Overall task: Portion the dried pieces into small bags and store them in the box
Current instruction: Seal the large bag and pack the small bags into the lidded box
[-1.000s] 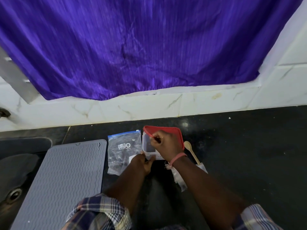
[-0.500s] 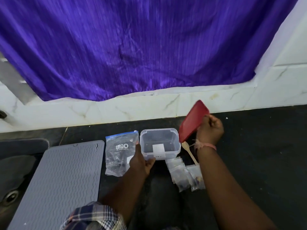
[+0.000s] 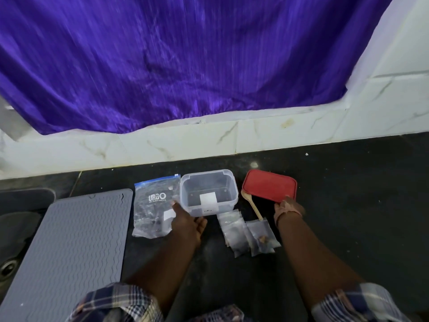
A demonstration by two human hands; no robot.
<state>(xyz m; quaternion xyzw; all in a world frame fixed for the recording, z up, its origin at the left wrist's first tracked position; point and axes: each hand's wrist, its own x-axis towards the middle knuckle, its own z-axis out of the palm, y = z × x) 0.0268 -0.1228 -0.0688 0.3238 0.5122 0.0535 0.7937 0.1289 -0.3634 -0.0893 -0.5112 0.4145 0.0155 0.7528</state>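
Box point(image 3: 209, 194): open on the desk point(image 3: 348, 205).
Lid point(image 3: 269, 185): right of box, flat.
Small bags point(image 3: 248, 233): in front of box.
Left hand point(image 3: 188, 223): fingers relaxed, touching box.
Right hand point(image 3: 287, 206): grips lid edge.

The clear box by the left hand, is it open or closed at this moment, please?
Open: the clear box has no cover, and its red lid lies flat on the counter beside it.

Light is even and soft, moderately bright, source unclear. Small glare spot on the black countertop point(image 3: 254, 164) near the wall. Purple curtain point(image 3: 176, 61) smeared by vertical motion blur, sheen streaks along its folds. Wide-angle bend toward the edges. Shadows faint.
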